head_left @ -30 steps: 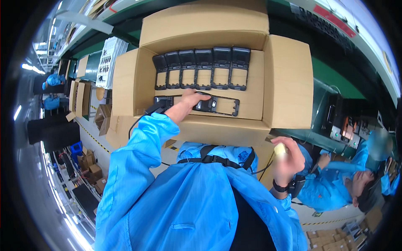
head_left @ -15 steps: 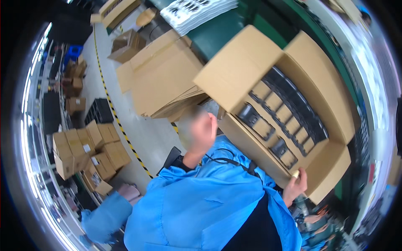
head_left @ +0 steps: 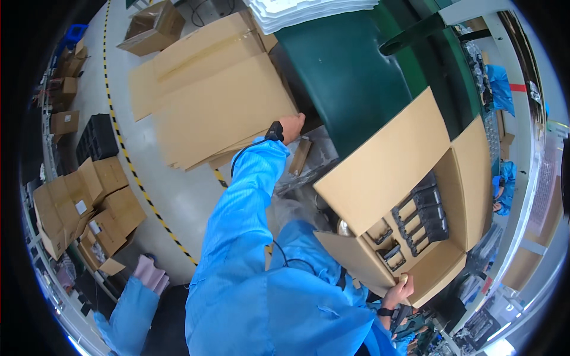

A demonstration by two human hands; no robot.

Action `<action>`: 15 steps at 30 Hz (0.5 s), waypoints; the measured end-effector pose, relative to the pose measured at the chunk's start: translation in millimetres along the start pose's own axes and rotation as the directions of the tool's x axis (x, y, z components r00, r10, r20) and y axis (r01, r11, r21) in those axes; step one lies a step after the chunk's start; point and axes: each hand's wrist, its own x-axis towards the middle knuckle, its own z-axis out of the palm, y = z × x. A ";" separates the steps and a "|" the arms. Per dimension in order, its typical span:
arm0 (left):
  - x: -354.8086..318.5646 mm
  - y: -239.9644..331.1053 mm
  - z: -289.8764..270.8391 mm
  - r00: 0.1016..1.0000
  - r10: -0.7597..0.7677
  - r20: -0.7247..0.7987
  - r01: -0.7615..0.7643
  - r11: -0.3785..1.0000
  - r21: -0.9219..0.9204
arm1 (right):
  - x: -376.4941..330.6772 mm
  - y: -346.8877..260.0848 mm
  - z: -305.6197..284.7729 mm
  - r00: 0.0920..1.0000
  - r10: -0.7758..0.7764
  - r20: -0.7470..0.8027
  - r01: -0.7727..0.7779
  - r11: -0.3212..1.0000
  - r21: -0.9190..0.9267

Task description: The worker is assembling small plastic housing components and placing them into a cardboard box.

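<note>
My right hand [head_left: 399, 291] is closed over the near edge of an open cardboard box [head_left: 371, 261], with a pale cover on one fingertip. Inside the box, black molded plastic parts [head_left: 424, 210] sit against the cardboard. My left hand [head_left: 292, 127] is stretched forward to the right edge of a stack of flattened cardboard sheets [head_left: 219, 113]. Its fingers look curled, and what they grip, if anything, is hidden. Just below that hand lies clear plastic film [head_left: 317, 151] with a narrow cardboard piece [head_left: 300, 156].
A green work surface [head_left: 344, 77] carries a stack of white trays [head_left: 309, 12] at the far end. Several cartons [head_left: 89, 202] and a black crate [head_left: 97, 139] stand to the left, past yellow-black floor tape [head_left: 127, 160]. A metal frame post [head_left: 525, 154] rises at right.
My left hand has gone from near my body out to the cardboard stack. The view has shifted, so the box appears lower. My right hand stays on the box edge.
</note>
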 end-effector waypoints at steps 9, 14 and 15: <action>42.7 -30.7 1.4 0.987 0.005 0.158 0.002 0.999 -0.043 | -1.5 -12.8 -2.2 0.992 0.122 0.011 -0.122 0.992 -0.024; -15.4 -4.4 -54.5 0.998 0.015 -0.062 -0.017 0.999 -0.031 | -2.9 -6.4 -2.0 0.993 0.121 0.009 -0.120 0.991 -0.063; -32.3 -1.8 -67.1 0.990 0.047 -0.130 -0.047 0.999 -0.002 | -3.4 -7.5 -1.7 0.994 0.105 -0.003 -0.105 0.992 -0.062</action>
